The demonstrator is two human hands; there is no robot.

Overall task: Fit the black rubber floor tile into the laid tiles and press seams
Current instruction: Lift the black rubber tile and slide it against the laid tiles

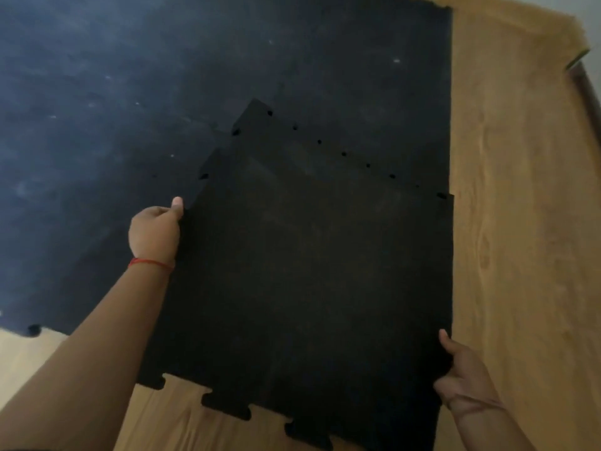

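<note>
I hold a large black rubber floor tile (302, 271) with interlocking tabs along its near and far edges. It hangs tilted over the floor, its far end lying across the laid tiles (162, 76), which cover the upper left of the view. My left hand (156, 232) grips the tile's left edge, thumb on top. My right hand (461, 375) grips the right edge near the bottom corner. The tile hides the seam beneath it.
Bare wood-grain floor (514, 206) runs along the right side and shows below the tile at the bottom. A dark baseboard strip (585, 89) lies at the upper right. A tab of the laid tiles (34, 329) sticks out at the lower left.
</note>
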